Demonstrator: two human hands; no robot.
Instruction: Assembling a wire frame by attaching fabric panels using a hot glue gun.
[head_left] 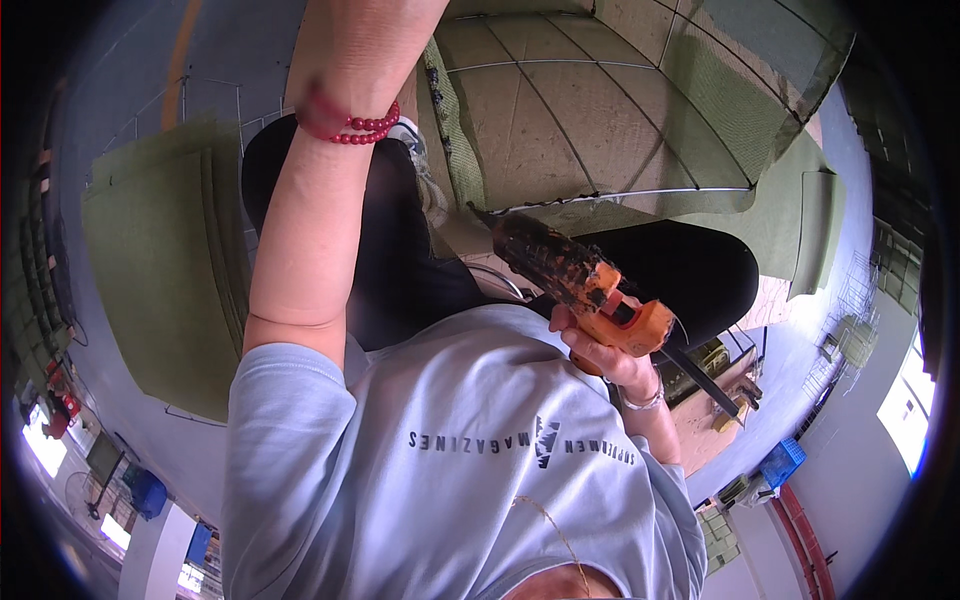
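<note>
A wire-gridded green mesh panel [620,110] lies ahead; near its closest left corner points an orange glue gun [585,280], grasped by the right hand [620,365]. The left hand's [388,30] fingers are out of view, so its grip cannot be told. Dark glue [437,90] dots the left edge; gluing seems partly done, the rest unclear.

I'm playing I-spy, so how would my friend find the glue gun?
Find the pale grey shirt filling the lower middle. Just above its right side, the right hand grips the glue gun. Its orange body, black front and dark stick behind set it apart from the black trousers beside it.
</note>
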